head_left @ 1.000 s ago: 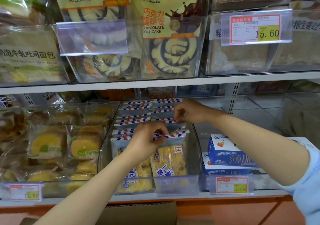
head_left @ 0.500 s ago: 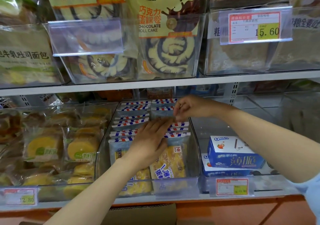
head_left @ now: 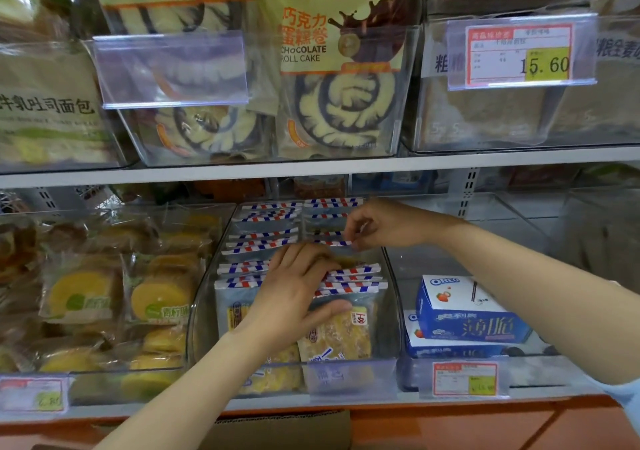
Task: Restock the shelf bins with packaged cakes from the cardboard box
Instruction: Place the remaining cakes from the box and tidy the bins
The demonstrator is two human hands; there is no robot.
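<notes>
Head cam: L hand flat atop front cake packs; R hand pinches striped edge of rear pack.

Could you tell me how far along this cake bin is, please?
Done: the clear bin holds two near-full rows of cake packets. In hand: left hand presses the front ones; right hand pinches one farther back. Left: cardboard box below, contents unseen.
</notes>
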